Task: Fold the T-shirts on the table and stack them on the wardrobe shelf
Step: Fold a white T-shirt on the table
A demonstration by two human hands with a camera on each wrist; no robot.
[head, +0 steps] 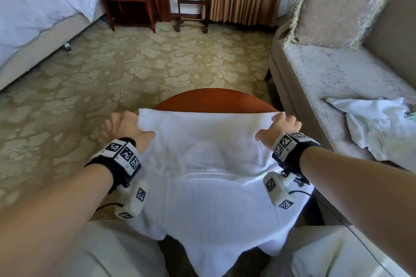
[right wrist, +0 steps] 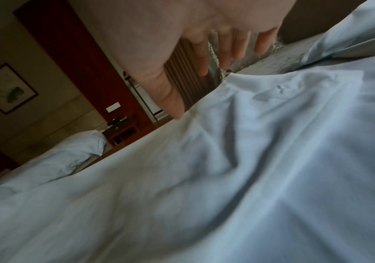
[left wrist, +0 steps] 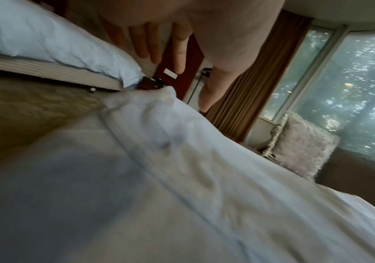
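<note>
Folding: I am working on the first fold of one white T-shirt (head: 209,164), judging by how it lies.
T-shirt: it is spread over the round wooden table (head: 213,100), its far edge short of the table's far edge, where bare wood shows; its near part hangs off the near edge toward my lap.
Left hand (head: 122,127): it is at the far left corner of the cloth. In the left wrist view the fingers (left wrist: 179,51) are straight and a little apart, above the fabric; from the head view the corner seems caught between thumb and fingers, but I cannot tell how firmly.
Right hand (head: 281,127): it is at the far right corner, mirrored. The right wrist view shows fingers (right wrist: 238,44) close together and straight, the thumb tip touching the cloth.
Other shirt: a crumpled white garment (head: 373,126) waits on the sofa (head: 326,69), beside the table's right edge.
Next move: I judge both corners must travel together, level, so the fold line stays straight and the hanging part does not drag the shirt off the near edge.
Wardrobe shelf: not in view.
</note>
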